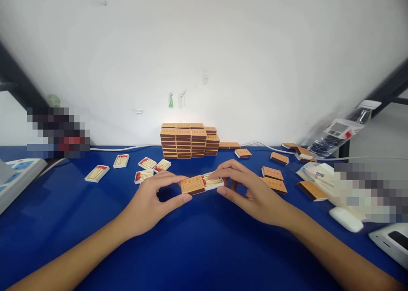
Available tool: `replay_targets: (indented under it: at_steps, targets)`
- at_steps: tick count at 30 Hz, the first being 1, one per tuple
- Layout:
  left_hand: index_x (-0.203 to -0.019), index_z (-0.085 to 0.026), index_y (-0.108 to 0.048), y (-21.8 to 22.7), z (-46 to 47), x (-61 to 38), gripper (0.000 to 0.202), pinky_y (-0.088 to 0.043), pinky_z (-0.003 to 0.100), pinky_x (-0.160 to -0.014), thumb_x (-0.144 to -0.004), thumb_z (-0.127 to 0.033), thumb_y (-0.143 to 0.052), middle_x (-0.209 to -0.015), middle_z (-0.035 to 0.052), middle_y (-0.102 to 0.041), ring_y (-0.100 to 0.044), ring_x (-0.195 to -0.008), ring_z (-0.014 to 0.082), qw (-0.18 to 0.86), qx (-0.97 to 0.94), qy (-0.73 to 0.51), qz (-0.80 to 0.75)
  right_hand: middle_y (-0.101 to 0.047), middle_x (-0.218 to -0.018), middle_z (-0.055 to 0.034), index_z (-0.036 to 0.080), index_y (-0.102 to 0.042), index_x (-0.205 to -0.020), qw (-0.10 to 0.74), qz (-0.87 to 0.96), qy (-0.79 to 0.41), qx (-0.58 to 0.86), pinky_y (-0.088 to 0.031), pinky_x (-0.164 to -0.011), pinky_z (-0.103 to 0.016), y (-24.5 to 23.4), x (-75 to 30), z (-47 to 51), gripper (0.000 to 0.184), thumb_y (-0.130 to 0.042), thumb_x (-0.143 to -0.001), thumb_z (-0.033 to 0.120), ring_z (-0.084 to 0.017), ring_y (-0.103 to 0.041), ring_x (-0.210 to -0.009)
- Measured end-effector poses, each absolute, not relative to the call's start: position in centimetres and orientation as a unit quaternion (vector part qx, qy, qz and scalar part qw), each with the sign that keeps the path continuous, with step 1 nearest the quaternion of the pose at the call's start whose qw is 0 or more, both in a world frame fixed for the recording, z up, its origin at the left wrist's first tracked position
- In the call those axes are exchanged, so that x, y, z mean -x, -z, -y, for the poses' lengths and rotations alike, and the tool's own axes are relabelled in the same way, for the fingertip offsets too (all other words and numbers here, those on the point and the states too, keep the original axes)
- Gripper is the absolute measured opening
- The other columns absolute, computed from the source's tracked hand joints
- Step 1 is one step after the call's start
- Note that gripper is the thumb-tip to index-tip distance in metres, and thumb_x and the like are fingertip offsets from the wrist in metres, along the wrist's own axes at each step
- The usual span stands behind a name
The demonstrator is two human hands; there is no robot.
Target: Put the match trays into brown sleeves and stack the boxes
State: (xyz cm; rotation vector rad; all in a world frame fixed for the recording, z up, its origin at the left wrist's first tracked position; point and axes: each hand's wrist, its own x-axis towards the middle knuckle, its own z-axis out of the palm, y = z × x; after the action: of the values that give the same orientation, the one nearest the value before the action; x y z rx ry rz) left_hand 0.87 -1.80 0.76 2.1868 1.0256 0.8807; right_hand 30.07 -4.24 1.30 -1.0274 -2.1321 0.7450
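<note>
My left hand (pixel 151 202) pinches the orange sleeve of a matchbox (pixel 193 185) between thumb and forefinger, just above the blue table (pixel 197 248). My right hand (pixel 251 191) grips the white inner tray (pixel 214 181), which sticks halfway out of the sleeve to the right and shows red-tipped matches. Both hands meet at the middle of the table.
A stack of closed matchboxes (pixel 188 140) stands against the white wall. Several open trays of matches (pixel 145 168) lie to the left, several empty orange sleeves (pixel 274 178) to the right. A power strip (pixel 15 176) sits far left; a plastic bottle (pixel 339 134) and white devices (pixel 346 218) far right.
</note>
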Motion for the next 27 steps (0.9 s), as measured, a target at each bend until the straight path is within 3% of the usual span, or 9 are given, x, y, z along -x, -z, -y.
replay_targets:
  at_steps: [11, 23, 27]
  targets:
    - [-0.127, -0.035, -0.077, -0.7, 1.8, -0.9, 0.033, -0.054, 0.035, -0.102, -0.095, -0.046, -0.075, -0.125, -0.001, -0.078, -0.07, -0.114, 0.0222, 0.302, -0.816, -0.312, -0.381, -0.059, -0.13, -0.0068, 0.036, -0.069, -0.133, 0.329, 0.814, -0.282, 0.387, -0.058, -0.071, -0.032, -1.5, -29.8, 4.6, 0.028, -0.058, -0.108, 0.034, -0.018, -0.064, -0.092]
    - [-0.126, -0.032, -0.077, -0.1, 1.8, -0.7, 0.035, -0.056, 0.039, -0.099, -0.093, -0.044, -0.078, -0.12, 0.0016, -0.079, -0.071, -0.109, 0.0235, 0.234, -0.836, -0.338, -0.364, -0.061, -0.13, -0.0062, 0.029, -0.071, -0.119, 0.344, 0.816, -0.248, 0.393, -0.059, -0.077, -0.032, -1.4, -29.3, 4.7, 0.017, -0.062, -0.105, 0.027, -0.014, -0.064, -0.087]
    - [-0.126, -0.03, -0.077, 0.1, 1.9, -0.6, 0.035, -0.055, 0.039, -0.097, -0.093, -0.042, -0.079, -0.118, 0.0029, -0.079, -0.071, -0.106, 0.023, 0.218, -0.84, -0.343, -0.359, -0.064, -0.128, -0.0052, 0.028, -0.071, -0.112, 0.366, 0.803, -0.253, 0.396, -0.058, -0.069, -0.028, -1.4, -29.1, 4.9, 0.011, -0.065, -0.103, 0.026, -0.012, -0.064, -0.081]
